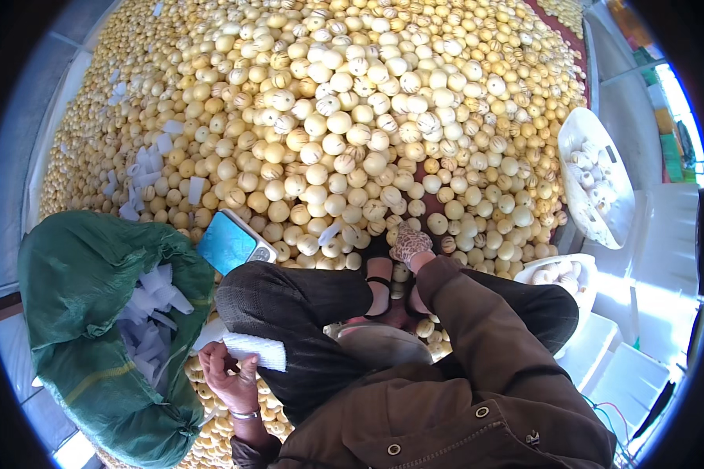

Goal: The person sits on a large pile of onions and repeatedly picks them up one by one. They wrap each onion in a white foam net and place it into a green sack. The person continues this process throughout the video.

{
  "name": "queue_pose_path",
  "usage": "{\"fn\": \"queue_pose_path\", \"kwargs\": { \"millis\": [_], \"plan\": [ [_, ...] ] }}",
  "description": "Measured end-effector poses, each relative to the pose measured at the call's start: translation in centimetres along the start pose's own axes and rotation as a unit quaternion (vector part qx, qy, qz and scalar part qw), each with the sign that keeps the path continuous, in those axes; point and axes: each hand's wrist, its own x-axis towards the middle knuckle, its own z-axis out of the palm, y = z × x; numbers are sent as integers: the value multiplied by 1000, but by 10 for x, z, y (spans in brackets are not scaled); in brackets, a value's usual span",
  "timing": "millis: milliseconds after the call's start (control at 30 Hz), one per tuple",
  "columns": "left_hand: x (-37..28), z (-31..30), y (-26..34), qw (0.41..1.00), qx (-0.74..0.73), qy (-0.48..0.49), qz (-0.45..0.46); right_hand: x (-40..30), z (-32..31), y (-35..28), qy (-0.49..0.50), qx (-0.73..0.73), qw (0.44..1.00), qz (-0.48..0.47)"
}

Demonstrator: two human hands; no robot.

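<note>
My left hand (230, 375), bare with a metal bracelet at the wrist, pinches a white foam net sleeve (258, 352) beside my bent knee. Wearing a patterned glove, my right hand (411, 244) reaches down by my feet, its fingers at a pale yellow round fruit (392, 235); whether it grips the fruit cannot be told. Many such fruits, some with dark stripes, lie heaped before me (338, 122). At my left an open green woven sack (76, 293) holds more white foam sleeves (146, 334).
A digital scale (229, 241) with a blue top lies on the fruits beyond my left knee. Loose foam sleeves (146, 164) are scattered at the left. Two white tubs, one farther off (613, 152) and one near my right knee (584, 267), hold sleeved fruits. White foam boxes (628, 375) stand at the lower right.
</note>
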Motion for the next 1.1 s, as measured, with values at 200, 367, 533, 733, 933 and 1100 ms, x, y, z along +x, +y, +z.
{"fn": "queue_pose_path", "kwargs": {
  "millis": [200,367,533,733,933,1100],
  "plan": [
    [-5,-11,23,972,155,-30,177,-2,10,22,130,216,962,-104],
    [-17,-12,40,977,16,-214,-13,-47,-12,10,156,510,801,-273],
    [-25,-1,41,962,-16,-216,166,-129,-44,-16,-73,701,600,-378],
    [-6,60,83,862,-445,-232,-67,-219,-58,-32,255,372,760,-468],
    [-4,112,99,791,-570,-223,-14,-272,-49,-32,359,147,821,-419],
    [-6,77,85,699,-637,-279,-169,-284,-54,-2,245,405,770,-428]
  ]
}}
